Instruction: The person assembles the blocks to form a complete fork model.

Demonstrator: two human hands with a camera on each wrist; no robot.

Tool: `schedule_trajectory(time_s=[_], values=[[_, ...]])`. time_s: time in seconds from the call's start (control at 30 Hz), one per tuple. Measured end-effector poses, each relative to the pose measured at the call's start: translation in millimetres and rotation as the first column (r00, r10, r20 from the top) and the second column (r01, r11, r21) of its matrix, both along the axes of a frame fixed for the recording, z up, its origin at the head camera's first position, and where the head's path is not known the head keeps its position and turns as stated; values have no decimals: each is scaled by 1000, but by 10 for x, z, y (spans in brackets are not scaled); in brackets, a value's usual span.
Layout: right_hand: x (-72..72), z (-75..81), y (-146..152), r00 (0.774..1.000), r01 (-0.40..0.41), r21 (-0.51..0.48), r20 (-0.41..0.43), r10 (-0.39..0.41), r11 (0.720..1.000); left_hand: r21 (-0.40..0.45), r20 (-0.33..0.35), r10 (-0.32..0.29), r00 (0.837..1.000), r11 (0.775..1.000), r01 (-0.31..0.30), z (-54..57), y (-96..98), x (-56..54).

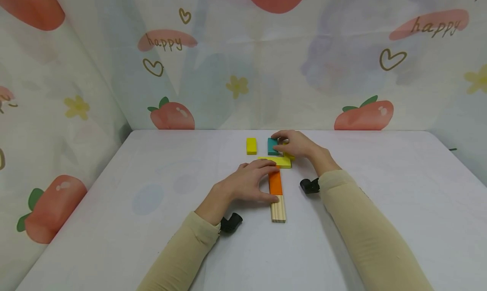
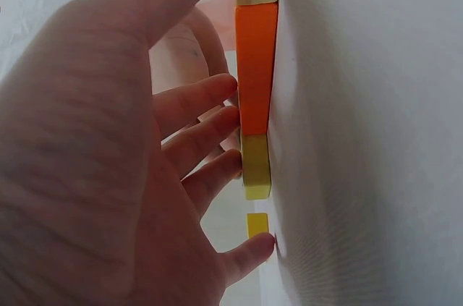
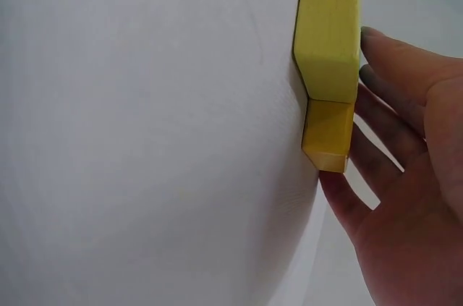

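My left hand (image 1: 251,183) spreads along the left side of a row of blocks, its fingers fairly straight. Its thumb reaches a plain wood block (image 1: 278,210), and its fingertips lie by an orange block (image 1: 275,183) and a yellow-green block (image 1: 283,162) set crosswise at the far end. Farther back, my right hand (image 1: 298,145) has its thumb and a fingertip at a teal block (image 1: 272,147), which it seems to pinch. Under that hand a yellow block (image 3: 329,125) butts against the yellow-green one, partly hidden in the head view. The teal block is hidden in the right wrist view.
Another yellow block (image 1: 251,146) stands apart to the left of the teal one. The white-covered table (image 1: 133,240) meets a printed cloth backdrop (image 1: 262,105) just behind the blocks. Black wrist cameras hang close to the tabletop beneath both wrists.
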State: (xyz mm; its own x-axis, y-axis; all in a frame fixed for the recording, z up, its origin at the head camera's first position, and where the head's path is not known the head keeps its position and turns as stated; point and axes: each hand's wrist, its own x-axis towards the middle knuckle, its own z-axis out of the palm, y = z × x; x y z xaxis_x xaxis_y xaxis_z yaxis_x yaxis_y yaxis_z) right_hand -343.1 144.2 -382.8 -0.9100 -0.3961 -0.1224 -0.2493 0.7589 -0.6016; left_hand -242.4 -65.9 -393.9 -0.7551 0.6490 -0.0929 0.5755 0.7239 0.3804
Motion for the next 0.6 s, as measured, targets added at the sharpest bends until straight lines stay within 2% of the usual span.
schedule_trajectory(time_s=[0.6], values=[[20,11,6,1000,-22,26,-2,22,999,-2,1,-4,1000,1000,4,5,-2,-3]])
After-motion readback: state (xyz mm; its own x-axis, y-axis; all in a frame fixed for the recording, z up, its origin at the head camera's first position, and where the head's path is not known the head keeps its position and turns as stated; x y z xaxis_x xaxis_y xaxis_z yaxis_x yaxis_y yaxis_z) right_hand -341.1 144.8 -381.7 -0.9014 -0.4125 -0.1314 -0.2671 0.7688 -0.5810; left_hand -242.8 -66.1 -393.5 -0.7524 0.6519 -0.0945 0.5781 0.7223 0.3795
